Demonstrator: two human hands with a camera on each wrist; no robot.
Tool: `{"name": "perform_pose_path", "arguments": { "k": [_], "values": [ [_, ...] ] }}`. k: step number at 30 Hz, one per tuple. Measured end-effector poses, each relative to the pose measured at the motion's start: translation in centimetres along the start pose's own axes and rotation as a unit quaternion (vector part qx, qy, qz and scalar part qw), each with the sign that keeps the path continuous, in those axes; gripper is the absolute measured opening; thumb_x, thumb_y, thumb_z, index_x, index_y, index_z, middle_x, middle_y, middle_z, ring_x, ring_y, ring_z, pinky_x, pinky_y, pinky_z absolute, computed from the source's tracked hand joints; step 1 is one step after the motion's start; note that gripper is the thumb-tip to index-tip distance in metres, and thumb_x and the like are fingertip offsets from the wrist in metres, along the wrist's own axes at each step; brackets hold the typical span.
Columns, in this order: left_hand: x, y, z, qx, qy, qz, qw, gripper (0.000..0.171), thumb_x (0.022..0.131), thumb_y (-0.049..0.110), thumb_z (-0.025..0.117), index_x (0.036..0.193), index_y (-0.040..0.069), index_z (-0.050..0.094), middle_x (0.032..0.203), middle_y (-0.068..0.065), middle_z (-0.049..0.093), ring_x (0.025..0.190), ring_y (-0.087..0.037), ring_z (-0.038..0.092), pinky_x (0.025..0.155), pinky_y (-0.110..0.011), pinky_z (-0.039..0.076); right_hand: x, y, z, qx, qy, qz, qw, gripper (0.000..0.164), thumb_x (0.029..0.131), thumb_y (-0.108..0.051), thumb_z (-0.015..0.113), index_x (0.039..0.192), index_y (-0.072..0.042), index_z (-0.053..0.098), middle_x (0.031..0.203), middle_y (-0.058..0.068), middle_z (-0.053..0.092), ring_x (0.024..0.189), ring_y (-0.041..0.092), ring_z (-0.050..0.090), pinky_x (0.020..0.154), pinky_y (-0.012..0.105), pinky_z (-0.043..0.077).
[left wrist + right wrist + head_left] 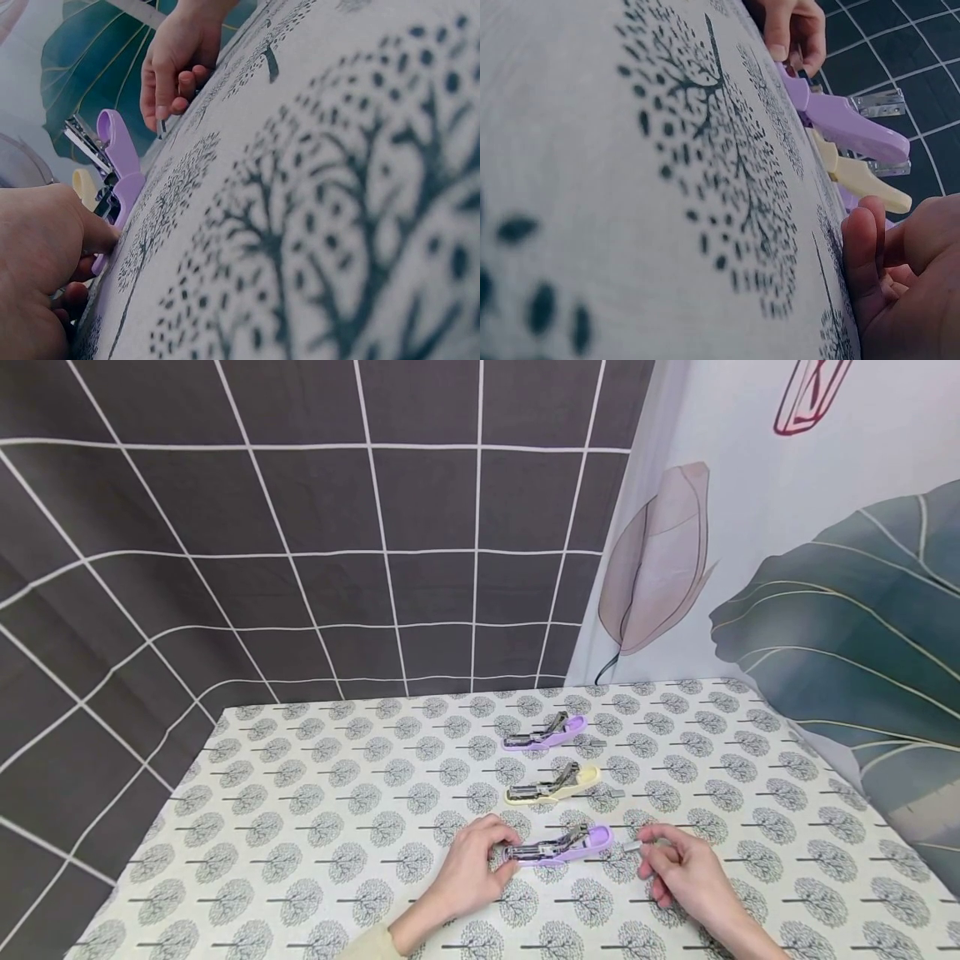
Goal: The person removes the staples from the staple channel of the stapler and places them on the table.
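Nearest to me lies a purple stapler [597,838] with its metal magazine exposed and the top swung back. My left hand [472,865] holds its left end between thumb and fingers. To the right of it, my right hand [693,870] pinches a small grey strip [632,846], apparently staples, just above the cloth and apart from the stapler. In the left wrist view, the purple stapler [124,154] tilts up beyond the left hand [45,240]. The right wrist view hides the strip behind the right hand [907,277].
Behind the near stapler lie a yellow stapler [587,778] and another purple stapler [576,724], both opened. A small grey strip [617,793] lies right of the yellow one, another strip [596,743] by the far one. A tree-print cloth [300,860] covers the table.
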State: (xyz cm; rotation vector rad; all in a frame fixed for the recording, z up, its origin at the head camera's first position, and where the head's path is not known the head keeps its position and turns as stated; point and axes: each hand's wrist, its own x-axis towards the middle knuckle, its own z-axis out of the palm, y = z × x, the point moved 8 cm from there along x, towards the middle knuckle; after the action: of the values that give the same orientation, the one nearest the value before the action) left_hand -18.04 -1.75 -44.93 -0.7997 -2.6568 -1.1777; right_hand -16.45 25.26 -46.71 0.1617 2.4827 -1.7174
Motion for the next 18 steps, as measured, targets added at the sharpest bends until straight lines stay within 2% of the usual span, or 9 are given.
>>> {"name": "perform_pose_path", "arguments": {
  "k": [8,13,18],
  "values": [
    [0.00,0.09,-0.01,0.000,0.002,0.007,1.0000,0.025,0.075,0.004,0.081,0.095,0.016,0.071,0.094,0.013,0.063,0.080,-0.002,0.051,0.081,-0.032,0.045,0.09,-0.24,0.25,-0.029,-0.025,-0.015,0.999,0.023,0.095,0.003,0.056,0.118,0.007,0.057,0.073,0.012,0.064,0.050,0.020,0.058,0.044,0.035,0.052],
    [-0.05,0.07,0.07,0.000,0.005,0.009,0.9999,0.025,0.075,0.004,0.081,0.094,0.016,0.071,0.095,0.013,0.063,0.087,-0.005,0.056,0.084,-0.033,0.047,0.07,-0.28,0.13,-0.064,-0.019,-0.002,0.998,0.022,0.095,0.001,0.057,0.117,0.004,0.060,0.072,0.009,0.063,0.047,0.021,0.057,0.043,0.036,0.052],
    [0.02,0.10,0.09,0.001,0.006,0.010,0.9999,0.025,0.075,0.004,0.081,0.095,0.015,0.071,0.097,0.012,0.064,0.092,-0.007,0.058,0.087,-0.034,0.048,0.11,-0.37,0.00,-0.072,-0.009,0.013,0.997,0.022,0.094,0.002,0.058,0.116,0.003,0.061,0.070,0.009,0.062,0.046,0.022,0.056,0.042,0.036,0.051]
  ]
}}
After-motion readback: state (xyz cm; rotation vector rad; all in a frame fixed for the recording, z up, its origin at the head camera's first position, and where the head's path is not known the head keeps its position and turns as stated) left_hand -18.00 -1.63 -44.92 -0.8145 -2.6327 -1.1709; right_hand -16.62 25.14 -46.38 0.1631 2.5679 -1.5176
